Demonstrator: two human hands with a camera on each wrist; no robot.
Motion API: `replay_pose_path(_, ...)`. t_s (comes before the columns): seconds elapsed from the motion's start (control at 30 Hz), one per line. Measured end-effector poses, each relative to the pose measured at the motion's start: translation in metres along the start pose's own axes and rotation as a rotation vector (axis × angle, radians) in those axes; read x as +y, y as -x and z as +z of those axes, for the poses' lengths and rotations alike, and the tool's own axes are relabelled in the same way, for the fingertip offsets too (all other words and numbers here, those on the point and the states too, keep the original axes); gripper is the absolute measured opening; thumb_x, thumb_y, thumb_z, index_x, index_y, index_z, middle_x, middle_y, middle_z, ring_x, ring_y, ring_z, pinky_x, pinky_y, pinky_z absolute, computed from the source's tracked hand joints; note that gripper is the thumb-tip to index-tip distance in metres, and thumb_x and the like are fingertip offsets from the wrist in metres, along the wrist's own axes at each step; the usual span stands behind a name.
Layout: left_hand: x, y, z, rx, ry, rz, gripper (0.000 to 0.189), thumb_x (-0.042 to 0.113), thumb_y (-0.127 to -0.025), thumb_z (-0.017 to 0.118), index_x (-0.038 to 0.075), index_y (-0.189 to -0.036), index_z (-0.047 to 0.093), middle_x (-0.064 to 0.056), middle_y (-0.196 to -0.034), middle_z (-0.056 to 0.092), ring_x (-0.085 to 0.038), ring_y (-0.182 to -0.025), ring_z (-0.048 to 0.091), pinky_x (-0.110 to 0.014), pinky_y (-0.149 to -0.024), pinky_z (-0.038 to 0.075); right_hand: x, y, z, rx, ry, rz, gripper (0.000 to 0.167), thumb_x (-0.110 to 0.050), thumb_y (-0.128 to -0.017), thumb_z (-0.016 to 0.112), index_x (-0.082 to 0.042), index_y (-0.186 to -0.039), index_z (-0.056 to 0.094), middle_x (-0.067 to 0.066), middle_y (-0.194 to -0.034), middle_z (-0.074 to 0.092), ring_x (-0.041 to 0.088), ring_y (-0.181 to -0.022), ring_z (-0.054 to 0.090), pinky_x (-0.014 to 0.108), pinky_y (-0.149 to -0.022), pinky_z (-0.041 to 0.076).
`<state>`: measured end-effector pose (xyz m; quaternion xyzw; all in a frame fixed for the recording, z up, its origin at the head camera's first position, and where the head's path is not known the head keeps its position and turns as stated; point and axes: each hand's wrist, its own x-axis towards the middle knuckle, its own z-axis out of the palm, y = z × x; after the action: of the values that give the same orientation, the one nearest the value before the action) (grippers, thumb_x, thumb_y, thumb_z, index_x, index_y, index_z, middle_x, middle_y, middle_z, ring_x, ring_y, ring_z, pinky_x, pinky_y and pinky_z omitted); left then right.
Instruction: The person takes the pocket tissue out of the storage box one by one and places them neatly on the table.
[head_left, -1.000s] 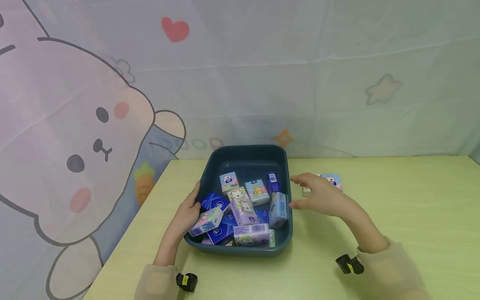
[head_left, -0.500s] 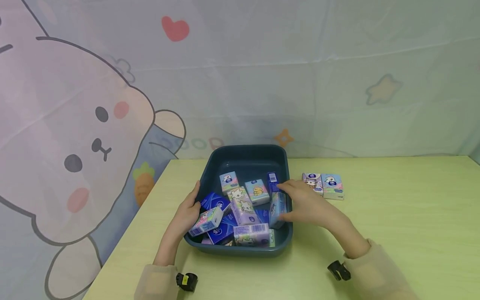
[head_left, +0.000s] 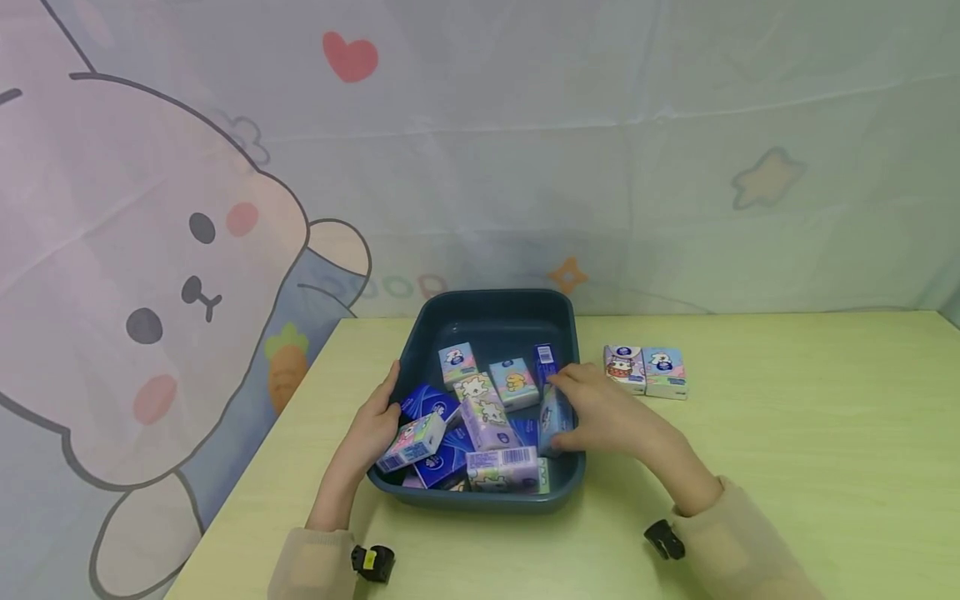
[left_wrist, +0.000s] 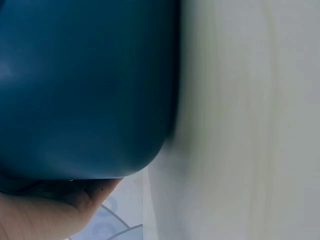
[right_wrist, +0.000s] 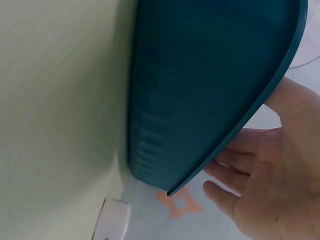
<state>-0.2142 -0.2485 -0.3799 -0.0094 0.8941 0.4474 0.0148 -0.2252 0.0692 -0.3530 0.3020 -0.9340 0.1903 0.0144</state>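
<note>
A dark blue-green plastic basin (head_left: 495,502) holds a jumble of small tissue packs. My left hand (head_left: 377,423) holds the basin's left side near the rim; in the left wrist view, that hand (left_wrist: 45,212) lies against the outer wall. Over the right rim reaches my right hand (head_left: 603,417), its thumb and fingers at opposite ends of a light blue tissue pack (head_left: 552,421) that stands along the inner wall. In the right wrist view the basin wall hides the fingertips of the right hand (right_wrist: 270,175) and the pack.
On the table (head_left: 795,417), right of the basin, a purple-white tissue pack (head_left: 625,370) and a light blue tissue pack (head_left: 665,372) lie side by side. Other packs, such as a lilac one (head_left: 486,417), fill the basin's nearer part. A printed curtain (head_left: 525,167) hangs behind.
My right hand has moved left from outside the basin, over its rim, and taken hold of the light blue pack inside. The two packs on the table came into view. My left hand stayed put.
</note>
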Motion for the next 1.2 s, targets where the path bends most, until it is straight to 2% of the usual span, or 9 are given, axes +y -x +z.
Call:
replay_pose_path(0.37,0.001,0.001,0.002,0.002,-0.002,-0.004,0.061,0.007,-0.099,0.028,0.014,-0.156,0.007,-0.012,-0.163,0.007,-0.035,-0.150,0.005,-0.052,-0.121,0.008,-0.014,-0.002,-0.001,0.014,0.137,-0.005,0.073,-0.031,-0.067,0.085,0.009,-0.121,0.058,0.018,-0.118,0.057,0.034,-0.113,0.051,0.049,-0.104,0.044)
replay_pose_path(0.53,0.001,0.000,0.001,0.004,0.002,-0.006,0.061,0.007,-0.099,0.028,0.016,-0.156,0.007,-0.012,-0.163,0.007,-0.035,-0.150,0.005,-0.052,-0.121,0.008,-0.018,-0.006,0.003,0.037,0.192,0.008,0.069,-0.029,-0.065,0.086,0.009,-0.116,0.060,0.017,-0.109,0.058,0.032,-0.103,0.051,0.047,-0.099,0.046)
replay_pose_path(0.73,0.001,0.000,0.000,0.008,0.002,-0.004,0.061,0.007,-0.100,0.029,0.016,-0.156,0.007,-0.012,-0.163,0.008,-0.035,-0.150,0.005,-0.052,-0.121,0.008,-0.024,-0.009,0.007,0.060,0.249,-0.002,0.064,-0.028,-0.067,0.083,0.012,-0.111,0.060,0.019,-0.105,0.057,0.030,-0.094,0.050,0.044,-0.093,0.048)
replay_pose_path(1.2,0.000,-0.001,0.000,0.010,-0.002,-0.003,0.061,0.006,-0.099,0.029,0.014,-0.156,0.007,-0.013,-0.163,0.007,-0.036,-0.150,0.005,-0.052,-0.121,0.008,-0.025,-0.010,0.009,-0.008,0.187,-0.003,0.065,-0.023,-0.068,0.082,0.012,-0.116,0.054,0.021,-0.108,0.052,0.030,-0.094,0.047,0.046,-0.093,0.047)
